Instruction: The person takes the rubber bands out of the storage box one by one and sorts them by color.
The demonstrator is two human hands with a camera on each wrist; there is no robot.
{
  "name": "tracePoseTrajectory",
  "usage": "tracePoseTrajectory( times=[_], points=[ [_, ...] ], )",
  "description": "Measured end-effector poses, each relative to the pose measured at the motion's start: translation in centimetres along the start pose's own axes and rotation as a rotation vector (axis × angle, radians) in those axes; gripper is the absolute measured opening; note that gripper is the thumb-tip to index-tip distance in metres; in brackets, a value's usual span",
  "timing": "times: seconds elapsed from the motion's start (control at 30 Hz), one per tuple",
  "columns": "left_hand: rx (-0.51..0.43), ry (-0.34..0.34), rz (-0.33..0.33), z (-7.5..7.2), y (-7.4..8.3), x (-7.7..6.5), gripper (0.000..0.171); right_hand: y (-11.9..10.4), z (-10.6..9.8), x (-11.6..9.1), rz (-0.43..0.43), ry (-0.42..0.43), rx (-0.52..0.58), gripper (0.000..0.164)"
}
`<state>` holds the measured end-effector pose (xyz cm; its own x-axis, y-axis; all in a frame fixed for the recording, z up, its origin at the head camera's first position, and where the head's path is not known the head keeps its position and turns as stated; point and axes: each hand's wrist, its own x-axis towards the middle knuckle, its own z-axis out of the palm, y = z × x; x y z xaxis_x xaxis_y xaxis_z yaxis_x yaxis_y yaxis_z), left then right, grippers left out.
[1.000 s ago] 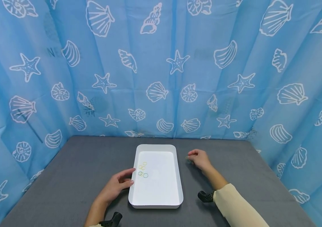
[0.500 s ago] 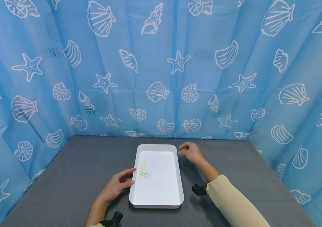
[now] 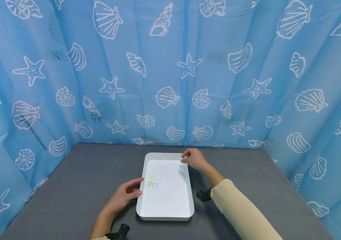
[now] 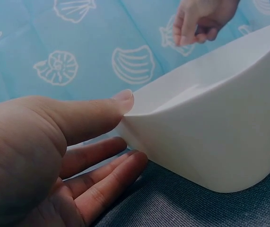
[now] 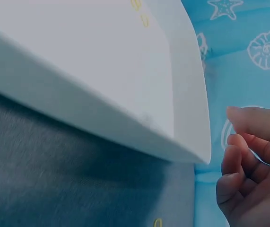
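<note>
A white rectangular tray (image 3: 165, 200) stands on the grey table. Several thin yellow and green rings (image 3: 154, 185), rubber-band-like, lie inside near its left wall. My left hand (image 3: 122, 196) rests at the tray's left side; the left wrist view has its thumb (image 4: 124, 100) against the rim and the other fingers spread below, beside the outer wall. Over the far right corner of the tray hovers my right hand (image 3: 195, 159), fingers bent and thumb close to the index finger (image 5: 236, 140). No ring can be made out between its fingertips.
A yellow ring (image 5: 158, 222) lies on the grey table (image 5: 78, 179) right of the tray, at the bottom of the right wrist view. A blue curtain (image 3: 170, 83) with white shells hangs behind the table and along both sides.
My right hand has left the table spot right of the tray, where it touched a thin ring, and moved left and slightly farther away, over the tray's corner. My left hand stays put.
</note>
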<state>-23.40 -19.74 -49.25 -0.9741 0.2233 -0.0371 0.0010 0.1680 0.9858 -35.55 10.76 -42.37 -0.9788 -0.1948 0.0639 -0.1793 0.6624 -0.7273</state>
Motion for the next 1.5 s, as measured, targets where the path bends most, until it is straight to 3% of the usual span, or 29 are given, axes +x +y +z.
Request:
tracePoseTrajectory(
  times=[0.17, 0.4, 0.9, 1.07, 1.27, 1.5],
  points=[
    [0.001, 0.001, 0.01, -0.1, -0.1, -0.2, 0.054, -1.2, 0.9, 0.4, -0.014, -0.036, -0.041, 0.01],
    [-0.003, -0.002, 0.008, 0.0, 0.1, -0.2, 0.054, -2.0, 2.5, 0.5, 0.012, -0.087, -0.012, 0.011],
    [-0.014, -0.021, 0.013, -0.1, 0.1, 0.1, 0.052, -2.7, 7.2, 0.3, 0.043, -0.074, 0.091, 0.009],
    [-0.018, -0.023, 0.006, -0.2, 0.2, 0.1, 0.052, -2.9, 8.5, 0.0, 0.015, -0.133, 0.105, 0.01],
    [-0.029, -0.039, 0.008, -0.3, 0.3, -0.1, 0.053, -3.1, 9.2, -0.3, -0.079, -0.246, 0.063, 0.026],
    [-0.025, -0.042, 0.009, -0.2, 0.1, 0.1, 0.053, -3.2, 9.5, -0.4, -0.115, -0.318, -0.027, 0.033]
  ],
)
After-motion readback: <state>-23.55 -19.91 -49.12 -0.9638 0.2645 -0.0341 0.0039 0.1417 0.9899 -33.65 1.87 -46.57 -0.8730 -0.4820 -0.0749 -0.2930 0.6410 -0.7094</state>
